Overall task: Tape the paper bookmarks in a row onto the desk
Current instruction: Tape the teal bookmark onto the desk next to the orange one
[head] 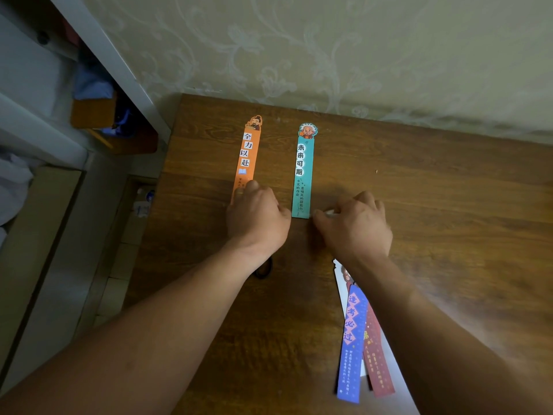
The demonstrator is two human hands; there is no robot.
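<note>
Pale floral wallpaper (329,40), white frame (113,64) at left, blue cloth (92,85), plastic bottle (143,202) on the floor (113,283)

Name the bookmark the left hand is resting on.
The orange bookmark, leftmost: the left hand covers its lower end; the teal bookmark lies to its right.

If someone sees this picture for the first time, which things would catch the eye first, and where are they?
An orange paper bookmark and a teal paper bookmark lie side by side, orange on the left, on the brown wooden desk. The left hand rests on the orange one's near end; the right hand pinches a small whitish piece by the teal one's near corner.
</note>
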